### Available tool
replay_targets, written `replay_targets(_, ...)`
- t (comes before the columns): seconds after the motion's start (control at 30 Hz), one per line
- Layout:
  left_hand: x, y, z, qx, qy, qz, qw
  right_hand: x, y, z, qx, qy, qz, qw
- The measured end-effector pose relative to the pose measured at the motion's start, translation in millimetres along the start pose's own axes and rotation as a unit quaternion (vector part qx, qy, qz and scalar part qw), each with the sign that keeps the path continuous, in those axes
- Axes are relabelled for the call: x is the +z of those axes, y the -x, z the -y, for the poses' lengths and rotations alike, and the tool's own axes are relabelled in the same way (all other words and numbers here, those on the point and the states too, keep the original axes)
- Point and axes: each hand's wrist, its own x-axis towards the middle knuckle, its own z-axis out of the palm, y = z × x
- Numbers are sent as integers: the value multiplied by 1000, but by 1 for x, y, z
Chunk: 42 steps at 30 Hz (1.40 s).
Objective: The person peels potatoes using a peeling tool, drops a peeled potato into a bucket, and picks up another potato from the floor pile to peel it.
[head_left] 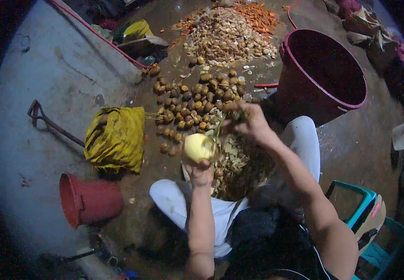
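A pale round vegetable (198,148) sits in the left hand (200,172), centre of the frame.
The left fingers are clamped round its underside, thumb at its lower edge; the blurred right hand (252,123) is apart, up and right, its fingers' closure impossible to tell.

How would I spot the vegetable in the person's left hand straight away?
Find the big dark-red tub at upper right, then look left to the brown vegetables scattered on the floor. Just below them, the left hand holds the peeled vegetable. Its smooth, pale yellow roundness sets it apart from those brown neighbours.
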Motion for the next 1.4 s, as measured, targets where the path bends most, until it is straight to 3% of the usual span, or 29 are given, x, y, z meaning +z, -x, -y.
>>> replay_targets(0.07,2,-3,-2,-23,37,-23,999,-6,-9,-16,40,73,-59,995)
replay_targets(0.13,-22,-6,7,-30,46,-34,998,-11,-8,-11,81,28,-38,996)
replay_targets(0.2,-33,-3,12,-65,59,-58,994,12,5,-5,14,-103,-36,994)
replay_targets(0.27,-30,-1,15,-83,59,-90,991,9,10,15,-59,-16,52,997)
replay_targets(0.33,-18,7,4,-94,50,-118,987,11,2,-7,110,-65,-14,992)
replay_targets(0.4,-7,3,-2,-86,78,-103,988,3,-8,-11,123,-28,-76,989)
replay_targets(0.47,-12,-2,1,-82,96,-97,987,11,0,-16,75,-76,-26,994)
replay_targets(0.53,-3,-3,2,-86,97,-47,990,22,14,19,-33,-47,4,998)
replay_targets(0.6,-2,-5,7,-61,77,-76,992,25,14,13,-52,-38,-47,997)
replay_targets(0.67,14,-6,2,-17,65,-166,984,19,3,-3,127,-80,-105,983)
replay_targets(0.73,16,-6,-6,-24,65,-116,991,21,0,-2,96,-40,-116,988)
replay_targets(0.77,19,-4,-5,-28,66,-132,989,32,10,2,40,-143,-94,984)
replay_targets(0.83,18,-4,-2,-49,100,-122,986,34,16,5,-120,-40,-37,991)
replay_targets(0.87,13,-5,1,-50,98,-124,986,33,12,1,-118,-42,-36,992)
replay_targets(0.93,-1,-3,5,-66,94,-184,976,28,5,-5,93,-5,-138,986)
replay_targets(0.97,-12,-6,11,-42,114,-164,979,22,1,-12,153,-43,-136,978)
replay_targets(1.0,-14,-8,13,-40,115,-160,980,22,0,-3,149,-42,-138,978)
replay_targets(1.07,-17,-7,16,-21,94,-124,988,28,9,22,-5,-36,-59,998)
replay_targets(1.13,-14,-8,15,-21,101,-76,992,27,9,10,-10,-53,-17,998)
replay_targets(1.2,-12,-5,17,-34,118,-140,983,24,-2,-15,94,-13,-119,988)
replay_targets(1.27,-18,-6,20,-37,142,-154,977,21,-4,-24,67,-1,-139,988)
replay_targets(1.33,-21,-8,26,-33,99,-154,982,27,7,-4,23,-30,-38,999)
replay_targets(1.37,-28,-8,26,-13,37,-59,997,26,11,9,-3,-35,2,999)
replay_targets(1.4,-39,-9,32,-13,36,-61,997,28,9,-6,-2,-36,3,999)
